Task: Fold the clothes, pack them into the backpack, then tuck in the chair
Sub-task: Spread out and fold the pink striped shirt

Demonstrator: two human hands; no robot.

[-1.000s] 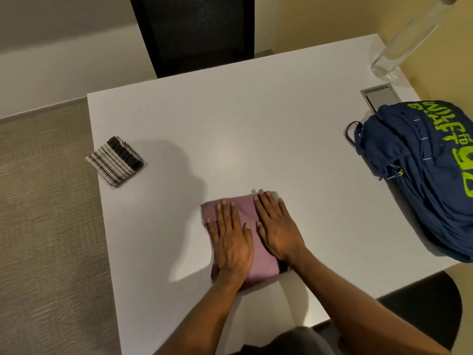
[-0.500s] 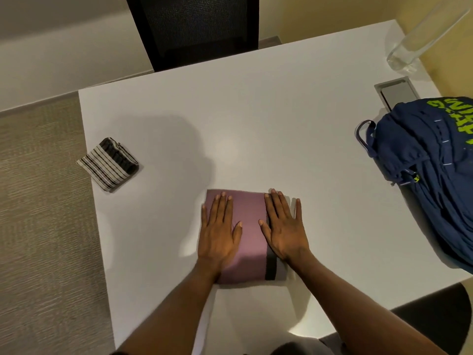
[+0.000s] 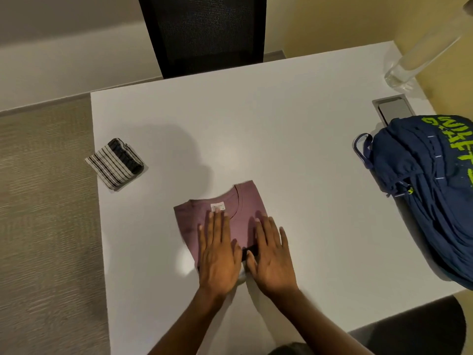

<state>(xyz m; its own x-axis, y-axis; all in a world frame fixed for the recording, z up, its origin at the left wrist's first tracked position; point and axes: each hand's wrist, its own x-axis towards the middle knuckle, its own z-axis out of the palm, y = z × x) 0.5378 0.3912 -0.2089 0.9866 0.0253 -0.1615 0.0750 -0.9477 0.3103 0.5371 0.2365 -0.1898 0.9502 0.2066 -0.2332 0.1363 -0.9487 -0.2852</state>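
A folded mauve T-shirt (image 3: 245, 206) lies near the front of the white table (image 3: 256, 119), collar and white label facing up. My left hand (image 3: 218, 254) lies flat on its near left part, fingers spread. Pressed flat beside it, my right hand (image 3: 272, 254) covers the shirt's near right part, where a black strip shows between the hands. A folded black-and-white striped garment (image 3: 115, 162) sits at the table's left edge. The navy backpack (image 3: 430, 190) with green lettering lies on the right side. A black mesh chair (image 3: 204, 34) stands behind the far edge.
A clear glass vase (image 3: 419, 55) stands at the far right corner. A grey cable hatch (image 3: 393, 110) is set into the table just behind the backpack. Another dark chair seat (image 3: 419, 334) shows at the lower right. Carpet lies to the left.
The shirt now shows its collar and label and has turned slightly. Both hands have slid back toward its near edge and sit closer together.
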